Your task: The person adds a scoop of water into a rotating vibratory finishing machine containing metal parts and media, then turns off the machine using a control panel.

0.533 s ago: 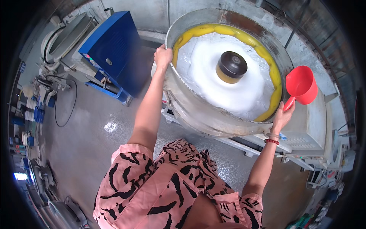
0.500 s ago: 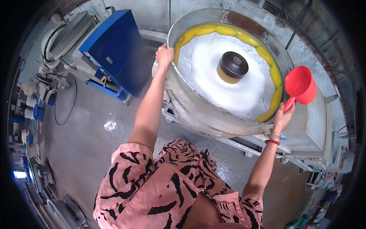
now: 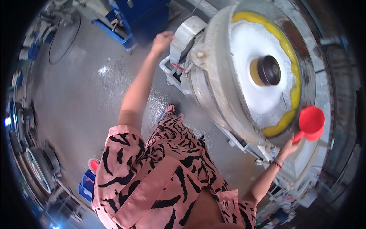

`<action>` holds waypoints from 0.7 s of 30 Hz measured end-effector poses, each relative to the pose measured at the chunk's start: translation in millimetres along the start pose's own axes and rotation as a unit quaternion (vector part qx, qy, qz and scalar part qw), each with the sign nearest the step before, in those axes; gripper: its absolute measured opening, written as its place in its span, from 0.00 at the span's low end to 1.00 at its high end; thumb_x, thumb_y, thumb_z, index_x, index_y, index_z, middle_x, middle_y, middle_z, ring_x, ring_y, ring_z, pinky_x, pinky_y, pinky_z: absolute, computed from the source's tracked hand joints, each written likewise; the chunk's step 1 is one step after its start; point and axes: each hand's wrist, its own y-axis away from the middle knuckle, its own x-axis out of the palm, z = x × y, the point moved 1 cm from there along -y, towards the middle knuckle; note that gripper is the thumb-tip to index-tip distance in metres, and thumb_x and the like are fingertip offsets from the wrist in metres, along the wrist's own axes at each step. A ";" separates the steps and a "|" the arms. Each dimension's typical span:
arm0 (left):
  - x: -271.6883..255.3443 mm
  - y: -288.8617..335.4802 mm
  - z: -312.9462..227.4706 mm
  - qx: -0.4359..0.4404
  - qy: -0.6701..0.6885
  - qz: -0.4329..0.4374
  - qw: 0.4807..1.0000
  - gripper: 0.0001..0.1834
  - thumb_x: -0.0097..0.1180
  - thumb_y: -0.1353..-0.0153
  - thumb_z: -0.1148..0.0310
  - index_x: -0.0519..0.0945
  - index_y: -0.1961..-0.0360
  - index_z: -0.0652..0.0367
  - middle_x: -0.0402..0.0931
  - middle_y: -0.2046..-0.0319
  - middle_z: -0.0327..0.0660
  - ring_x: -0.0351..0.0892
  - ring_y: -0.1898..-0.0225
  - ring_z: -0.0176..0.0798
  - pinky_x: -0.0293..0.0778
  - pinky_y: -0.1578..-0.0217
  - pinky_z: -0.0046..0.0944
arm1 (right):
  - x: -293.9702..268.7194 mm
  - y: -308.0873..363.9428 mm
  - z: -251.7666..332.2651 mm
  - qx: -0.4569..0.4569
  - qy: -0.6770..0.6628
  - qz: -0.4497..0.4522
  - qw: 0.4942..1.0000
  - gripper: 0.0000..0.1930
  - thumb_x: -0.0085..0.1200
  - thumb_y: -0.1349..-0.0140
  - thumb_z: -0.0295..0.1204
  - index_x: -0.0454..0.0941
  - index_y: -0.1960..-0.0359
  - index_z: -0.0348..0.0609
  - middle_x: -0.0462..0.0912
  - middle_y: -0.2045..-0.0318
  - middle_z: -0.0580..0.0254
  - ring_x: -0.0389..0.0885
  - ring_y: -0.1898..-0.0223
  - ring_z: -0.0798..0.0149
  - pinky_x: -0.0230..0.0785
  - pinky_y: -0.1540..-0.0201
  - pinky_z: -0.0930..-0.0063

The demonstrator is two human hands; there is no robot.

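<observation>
No words, numbers or signs are showing legibly on any surface. Blur and small size are leaving lettering unreadable.

I see a grey floor (image 3: 85, 93), smooth and shining, with a bright reflection (image 3: 103, 71). A blue cabinet (image 3: 146, 15) stands at the far side. A greyish wall (image 3: 343, 82) is blurred at right; at left, a small white light (image 3: 7, 121) glows.

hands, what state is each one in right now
Left hand: looks curled, nothing visible in it; how closed, can't tell.
Right hand: closed, holding the red scoop by its handle.
</observation>
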 end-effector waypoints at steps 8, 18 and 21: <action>89.3 47.4 134.0 -0.002 -0.449 0.160 0.879 0.16 0.40 0.45 0.69 0.74 0.58 0.62 0.72 0.59 0.51 0.70 0.54 0.52 0.68 0.57 0.45 | -10.1 8.1 20.2 0.101 -0.051 0.013 0.993 0.25 0.53 0.48 0.26 0.63 0.47 0.39 0.66 0.81 0.73 0.57 0.85 0.79 0.50 0.85 0.84; 120.3 -10.0 214.8 0.020 -0.544 0.318 0.776 0.15 0.42 0.47 0.67 0.77 0.65 0.64 0.69 0.54 0.46 0.68 0.52 0.48 0.64 0.53 0.44 | -9.3 7.0 36.8 0.134 0.012 0.015 0.991 0.15 0.52 0.47 0.27 0.68 0.56 0.42 0.63 0.83 0.76 0.57 0.85 0.81 0.48 0.84 0.85; 125.7 -21.2 227.7 0.119 -0.572 0.336 0.739 0.11 0.45 0.49 0.68 0.80 0.70 0.58 0.73 0.61 0.46 0.73 0.58 0.46 0.69 0.60 0.41 | -11.9 3.9 39.9 0.128 0.031 0.024 0.991 0.15 0.53 0.48 0.28 0.69 0.57 0.43 0.62 0.84 0.76 0.56 0.85 0.80 0.47 0.83 0.85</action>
